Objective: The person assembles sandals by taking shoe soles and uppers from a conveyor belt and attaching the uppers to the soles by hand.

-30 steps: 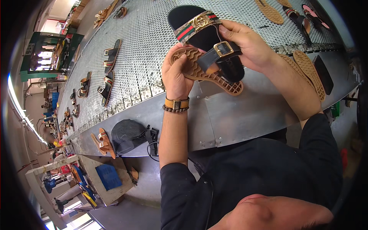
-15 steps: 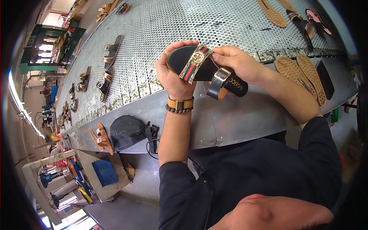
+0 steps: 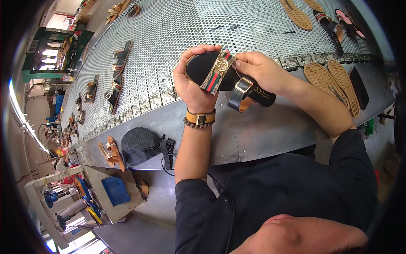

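Observation:
A black sandal (image 3: 203, 64) with a green and red striped strap, a gold round ornament and a gold buckle on a black back strap is held above the front edge of the perforated metal conveyor (image 3: 169, 38). My left hand (image 3: 191, 86) cups its toe end from below, thumb over the sole. My right hand (image 3: 259, 70) grips the sandal at the strap and heel side. The footbed faces up toward me.
Two tan outsoles (image 3: 334, 80) and a black insole lie on the steel ledge (image 3: 270, 131) at right. More sandals (image 3: 116, 67) ride the conveyor at left and far right (image 3: 332, 25). A dark mesh bag (image 3: 139, 146) and tan sandals (image 3: 111, 152) sit lower left.
The sandal was turned over from sole-up to footbed-up and brought lower toward the conveyor's front edge. Both hands kept hold of it.

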`<state>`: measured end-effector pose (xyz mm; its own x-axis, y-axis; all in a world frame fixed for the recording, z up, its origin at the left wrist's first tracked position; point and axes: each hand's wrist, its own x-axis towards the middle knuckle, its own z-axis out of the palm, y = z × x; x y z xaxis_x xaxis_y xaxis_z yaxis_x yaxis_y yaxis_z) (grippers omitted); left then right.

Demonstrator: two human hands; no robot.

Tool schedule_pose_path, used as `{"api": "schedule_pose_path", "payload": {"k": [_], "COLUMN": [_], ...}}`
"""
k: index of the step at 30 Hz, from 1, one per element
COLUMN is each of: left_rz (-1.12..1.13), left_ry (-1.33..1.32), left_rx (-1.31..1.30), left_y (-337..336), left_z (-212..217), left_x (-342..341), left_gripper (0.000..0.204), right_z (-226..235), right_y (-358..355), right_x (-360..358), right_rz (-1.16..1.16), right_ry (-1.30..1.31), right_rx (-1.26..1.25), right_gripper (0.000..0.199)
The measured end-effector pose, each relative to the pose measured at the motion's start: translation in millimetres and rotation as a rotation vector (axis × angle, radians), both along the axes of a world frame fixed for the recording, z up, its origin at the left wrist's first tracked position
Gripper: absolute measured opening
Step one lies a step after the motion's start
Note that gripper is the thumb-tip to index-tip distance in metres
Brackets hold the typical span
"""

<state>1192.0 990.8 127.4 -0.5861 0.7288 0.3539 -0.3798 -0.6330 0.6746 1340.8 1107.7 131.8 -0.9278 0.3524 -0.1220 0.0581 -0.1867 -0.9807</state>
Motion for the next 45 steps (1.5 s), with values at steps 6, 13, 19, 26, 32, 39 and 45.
{"api": "schedule_pose_path", "payload": {"k": [6, 13, 19, 26, 32, 39, 45], "left_rz": [-0.265, -0.146, -0.045, -0.122, -0.073, -0.077, 0.018], "left_ry": [-0.130, -0.170, 0.102, 0.046, 0.106, 0.058, -0.134], "left_rx": [0.152, -0.082, -0.089, -0.096, -0.231, -0.258, -0.284], "left_y": [4.8, 10.0, 19.6, 24.9, 24.1, 28.7, 27.5], "left_z": [-7.1, 15.9, 13.7, 17.5, 25.4, 11.4, 7.9], "left_x": [5.7, 28.2, 42.5, 38.3, 34.0, 35.8, 30.3], "left_gripper": [0.041, 0.070, 0.062, 0.057, 0.062, 0.040, 0.033], "right_z": [13.3, 20.6, 32.2, 40.0, 50.8, 26.5, 41.3], "right_y": [8.5, 16.9, 17.5, 26.8, 31.7, 55.2, 87.8], "right_x": [10.1, 17.8, 25.5, 35.1, 47.8, 48.9, 59.1], "right_rz": [0.029, -0.061, -0.155, -0.132, -0.149, 0.018, 0.250], "right_ry": [-0.126, -0.140, -0.133, -0.094, -0.107, -0.044, 0.031], "right_rx": [0.249, 0.225, 0.565, 0.577, 0.683, 0.382, -0.183], "right_gripper": [0.029, 0.033, 0.030, 0.031, 0.030, 0.032, 0.028]}}
